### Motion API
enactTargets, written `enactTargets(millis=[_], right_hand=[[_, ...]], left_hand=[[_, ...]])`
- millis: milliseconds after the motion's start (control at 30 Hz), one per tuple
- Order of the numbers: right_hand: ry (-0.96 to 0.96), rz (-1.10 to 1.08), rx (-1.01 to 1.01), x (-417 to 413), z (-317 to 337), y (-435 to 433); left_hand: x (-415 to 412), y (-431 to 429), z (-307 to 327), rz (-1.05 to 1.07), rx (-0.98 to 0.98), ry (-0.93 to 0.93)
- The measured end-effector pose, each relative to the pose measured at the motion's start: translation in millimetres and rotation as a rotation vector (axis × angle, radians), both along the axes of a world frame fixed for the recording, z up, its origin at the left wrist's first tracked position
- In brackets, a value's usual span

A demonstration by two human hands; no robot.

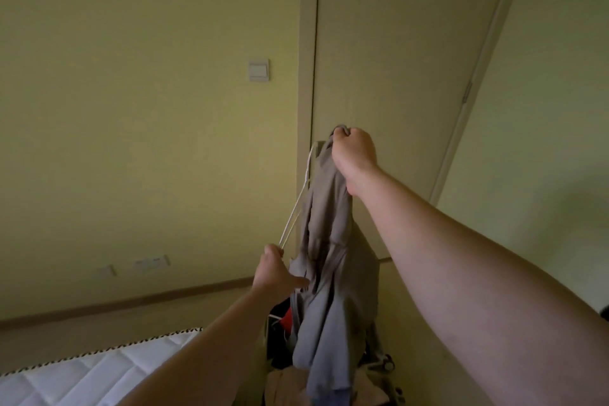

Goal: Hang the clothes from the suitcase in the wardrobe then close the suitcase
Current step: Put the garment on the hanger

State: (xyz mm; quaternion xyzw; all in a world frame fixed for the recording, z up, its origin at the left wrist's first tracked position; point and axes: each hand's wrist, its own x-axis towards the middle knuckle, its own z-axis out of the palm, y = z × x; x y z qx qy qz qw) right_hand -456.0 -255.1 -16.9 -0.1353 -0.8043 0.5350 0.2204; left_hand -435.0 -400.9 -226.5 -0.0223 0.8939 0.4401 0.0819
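Grip clamped — right hand [354, 152] on grey garment [329, 257], left hand [273, 270] pinching white hanger [296, 204]

No text, label, brand, number or sign can be read anywhere.

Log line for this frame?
right hand: grips garment top | left hand: pinches hanger end | garment: not yet hung

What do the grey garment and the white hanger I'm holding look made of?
Grey garment: thin, soft cloth with a matte look. It hangs in limp folds from the right hand's grip. It may be cotton or a blend; I cannot tell which.
White hanger: a thin, rigid rod, likely coated wire or plastic. It runs in straight, slim lines up from where the left hand pinches it. The finish is too blurred to judge.
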Motion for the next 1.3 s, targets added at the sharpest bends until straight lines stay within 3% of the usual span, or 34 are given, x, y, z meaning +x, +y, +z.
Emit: enactTargets(millis=[133, 333, 533, 733, 933, 1100, 1200, 1300], right_hand=[[-0.083, 0.064, -0.142, 6, 24, -7], [-0.126, 0.159, -0.183, 4, 45, -14], [-0.422, 0.032, 0.246, -11, 17, 14], [-0.540, -0.089, 0.281, -7, -29, 47], [-0.511, -0.144, 0.257, -1, -79, 64], [-0.480, -0.139, 0.103, 8, -115, 59], [-0.593, -0.049, 0.087, 11, -135, 48], [-0.780, 0.083, 0.240, 16, -147, 33]], left_hand=[[-6, 5, 5, 0.007, -0.117, 0.058], [-19, 13, 7, -0.063, -0.191, 0.099], [-34, 3, 24, -0.006, -0.275, 0.176], [-52, -6, 85, 0.103, -0.157, 0.309], [-44, 5, 139, 0.100, -0.208, 0.491], [-41, 14, 151, 0.118, -0.096, 0.565], [-42, 17, 158, 0.164, 0.003, 0.583], [-45, 19, 170, 0.185, 0.049, 0.600]])
